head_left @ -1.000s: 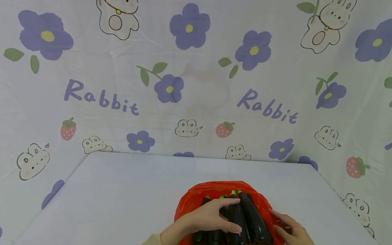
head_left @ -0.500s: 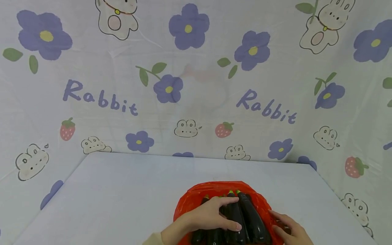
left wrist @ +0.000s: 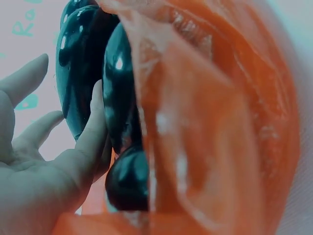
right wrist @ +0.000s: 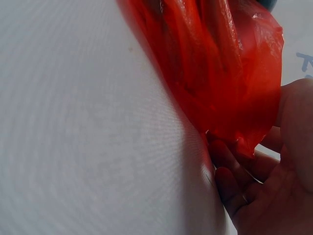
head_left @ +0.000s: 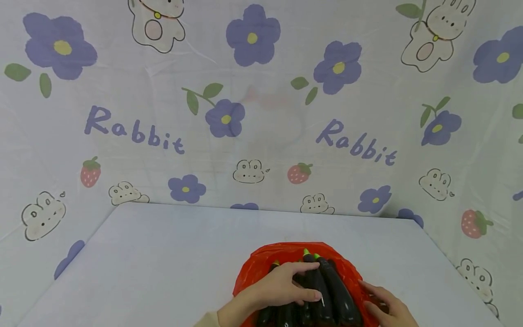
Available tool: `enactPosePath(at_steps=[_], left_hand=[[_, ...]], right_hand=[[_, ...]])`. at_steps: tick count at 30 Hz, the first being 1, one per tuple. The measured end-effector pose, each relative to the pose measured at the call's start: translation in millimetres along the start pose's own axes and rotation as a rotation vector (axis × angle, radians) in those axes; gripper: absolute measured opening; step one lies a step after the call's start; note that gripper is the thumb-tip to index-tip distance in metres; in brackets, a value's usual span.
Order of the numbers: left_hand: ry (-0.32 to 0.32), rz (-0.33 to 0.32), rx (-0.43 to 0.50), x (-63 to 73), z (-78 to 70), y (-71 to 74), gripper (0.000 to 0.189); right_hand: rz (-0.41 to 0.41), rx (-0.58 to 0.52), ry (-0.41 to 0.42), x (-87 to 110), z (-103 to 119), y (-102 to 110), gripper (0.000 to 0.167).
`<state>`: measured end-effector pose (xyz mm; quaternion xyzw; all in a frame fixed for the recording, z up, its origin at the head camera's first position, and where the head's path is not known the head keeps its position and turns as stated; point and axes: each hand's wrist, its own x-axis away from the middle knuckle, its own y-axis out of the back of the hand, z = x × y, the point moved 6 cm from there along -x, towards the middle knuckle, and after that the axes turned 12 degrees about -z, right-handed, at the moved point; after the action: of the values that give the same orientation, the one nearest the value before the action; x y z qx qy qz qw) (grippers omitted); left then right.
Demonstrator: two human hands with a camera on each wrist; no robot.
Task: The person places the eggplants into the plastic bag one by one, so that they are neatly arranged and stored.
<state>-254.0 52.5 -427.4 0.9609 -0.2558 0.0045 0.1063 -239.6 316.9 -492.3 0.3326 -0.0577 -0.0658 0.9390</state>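
A red plastic bag [head_left: 257, 268] stands opened at the near side of the table, with several dark, glossy eggplants inside, their green stem ends pointing away. My left hand [head_left: 278, 286] reaches over the bag and grips one eggplant [head_left: 320, 284], thumb on the near part and forefinger across it near the stem. In the left wrist view the left hand's fingers [left wrist: 97, 105] lie between two eggplants, and the bag's film covers much of the right side. At the bag's right side, my right hand [head_left: 390, 306] holds its edge, fingers curled under the red film [right wrist: 230, 98].
The white table [head_left: 143, 263] stretches left, right and behind the bag. A hanging cloth [head_left: 269, 122] printed with flowers, rabbits and strawberries rises at the table's back edge and sides. Another eggplant [head_left: 343, 295] lies right beside the held one.
The gripped eggplant has shifted slightly away and left, its stem end now higher above its neighbours. My left thumb has moved up a little with it. The right hand and the bag stay put.
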Motion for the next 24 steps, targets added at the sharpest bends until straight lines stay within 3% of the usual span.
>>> enactPosePath(at_steps=[13, 24], left_hand=[[-0.021, -0.097, -0.028, -2.9, -0.6, -1.6, 0.054], [-0.028, -0.127, -0.029, -1.0, -2.7, -1.2, 0.052]], right_hand=[[0.005, 0.008, 0.016, -2.9, -1.5, -0.1, 0.058], [-0.007, 0.016, 0.016, -1.9, -1.0, -0.1, 0.058]])
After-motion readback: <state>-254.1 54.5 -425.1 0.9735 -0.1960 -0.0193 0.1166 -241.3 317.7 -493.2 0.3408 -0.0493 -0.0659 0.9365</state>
